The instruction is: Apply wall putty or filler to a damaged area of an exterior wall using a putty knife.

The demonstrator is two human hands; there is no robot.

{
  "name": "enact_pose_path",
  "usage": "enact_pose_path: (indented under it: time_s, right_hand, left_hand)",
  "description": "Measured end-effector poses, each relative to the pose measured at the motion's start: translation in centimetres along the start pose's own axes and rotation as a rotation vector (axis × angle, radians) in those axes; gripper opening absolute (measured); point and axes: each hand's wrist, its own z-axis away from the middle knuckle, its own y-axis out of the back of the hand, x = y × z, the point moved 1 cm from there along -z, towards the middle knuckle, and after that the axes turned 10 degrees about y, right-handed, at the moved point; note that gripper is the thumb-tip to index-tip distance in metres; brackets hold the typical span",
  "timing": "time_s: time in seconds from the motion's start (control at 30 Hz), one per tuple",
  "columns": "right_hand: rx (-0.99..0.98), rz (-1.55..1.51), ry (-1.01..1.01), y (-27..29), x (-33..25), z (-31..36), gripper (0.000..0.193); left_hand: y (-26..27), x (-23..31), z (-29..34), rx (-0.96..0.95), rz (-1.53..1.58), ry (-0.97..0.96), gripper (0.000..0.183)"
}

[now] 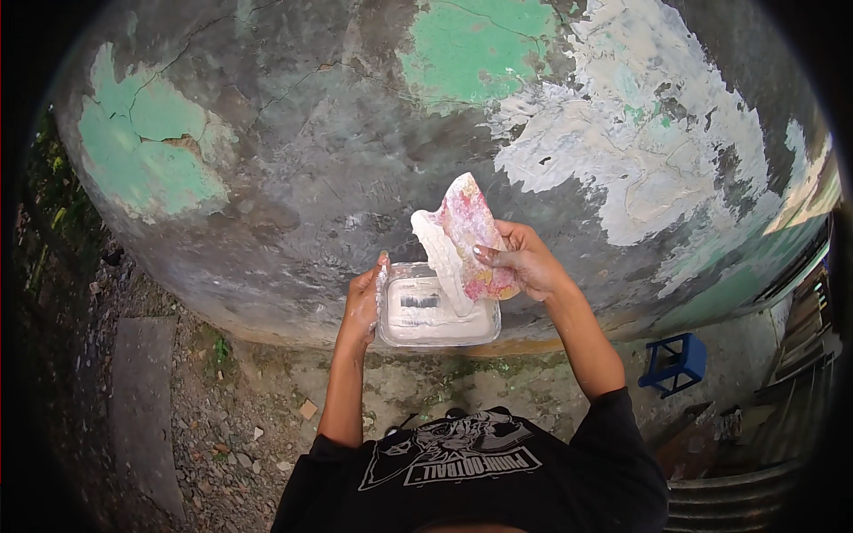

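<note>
My left hand [362, 300] grips the left side of a clear plastic container [495, 330], its fingers smeared with white. Inside the container is white putty [413, 326], with a bare dark streak showing through the middle. In my right hand [526, 262] is a flat, pink-and-yellow mottled spreader [466, 222], the thumb on its near face. A thick strip of putty [440, 256] clings along the spreader's left edge and hangs down over the container. In front is a grey wall [302, 191], partly coated with rough white putty [640, 147].
Green paint patches [480, 49] remain on the cracked wall. A blue plastic stool [675, 362] stands on the ground at right, near corrugated sheets [729, 497]. At left lie gravel [231, 435] and a long grey slab [142, 382].
</note>
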Motion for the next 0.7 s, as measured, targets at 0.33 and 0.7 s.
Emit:
enact_pose_path:
  time_s: [0.33,0.7]
  right_hand:
    - [-0.017,0.551,0.308,-0.4,-3.4,0.3,0.032]
    - [0.214,1.754,1.038,0.1,-5.2,-8.1,0.056]
  left_hand:
    - [-0.3,1.2,-1.8,-0.075,-0.027,0.021,0.050]
    - [-0.4,0.0,-4.3,-0.086,-0.055,0.002,0.051]
